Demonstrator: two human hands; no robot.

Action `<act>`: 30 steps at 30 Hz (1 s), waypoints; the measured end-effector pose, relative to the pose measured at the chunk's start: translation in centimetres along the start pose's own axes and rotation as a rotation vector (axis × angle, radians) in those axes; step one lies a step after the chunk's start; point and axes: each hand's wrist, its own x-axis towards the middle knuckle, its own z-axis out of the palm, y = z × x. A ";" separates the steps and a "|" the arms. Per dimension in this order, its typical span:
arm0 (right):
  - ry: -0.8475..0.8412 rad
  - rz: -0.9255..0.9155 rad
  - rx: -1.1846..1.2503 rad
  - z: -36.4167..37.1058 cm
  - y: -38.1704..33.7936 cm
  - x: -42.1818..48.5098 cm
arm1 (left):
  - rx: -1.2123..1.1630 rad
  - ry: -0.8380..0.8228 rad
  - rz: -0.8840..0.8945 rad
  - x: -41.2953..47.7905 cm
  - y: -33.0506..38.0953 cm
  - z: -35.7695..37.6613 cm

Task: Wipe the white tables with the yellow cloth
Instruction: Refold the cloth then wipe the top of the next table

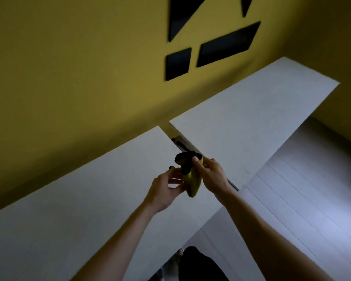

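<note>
The yellow cloth [194,183], with a black part at its top, hangs bunched between both hands above the gap where two white tables meet. My right hand [211,175] pinches its upper edge. My left hand [164,189] holds its lower left side with the fingers partly spread. The near white table [79,209] runs from the lower left to the centre. The far white table [251,110] stretches to the upper right.
A yellow wall [79,67] backs both tables and carries several black geometric panels [227,45]. A narrow gap [180,145] separates the tables. Light plank floor [302,199] lies at the right. Dark clothing [199,264] shows at the bottom edge.
</note>
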 end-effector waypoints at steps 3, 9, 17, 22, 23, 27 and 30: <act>0.008 0.070 0.211 -2.6 1.2 -1.3 | 0.077 -0.021 0.101 0.7 2.8 2.7; -0.059 0.038 0.155 -8.4 4.6 -2.6 | 0.116 0.034 0.074 3.4 5.3 8.5; 0.091 0.077 0.013 -20.6 11.4 -0.3 | 0.134 0.048 0.053 9.9 9.3 22.2; 0.211 0.127 -0.013 -27.9 13.4 2.6 | -0.205 0.252 -0.169 12.7 10.8 26.9; 0.211 0.120 -0.006 -28.8 13.7 3.2 | -0.313 0.279 -0.238 13.0 11.4 27.2; 0.181 0.035 0.043 -30.7 13.4 5.5 | -0.348 0.105 -0.419 13.9 12.0 26.9; 0.105 -0.015 0.046 -30.7 12.3 6.7 | 0.244 -0.051 -0.367 15.2 9.2 26.2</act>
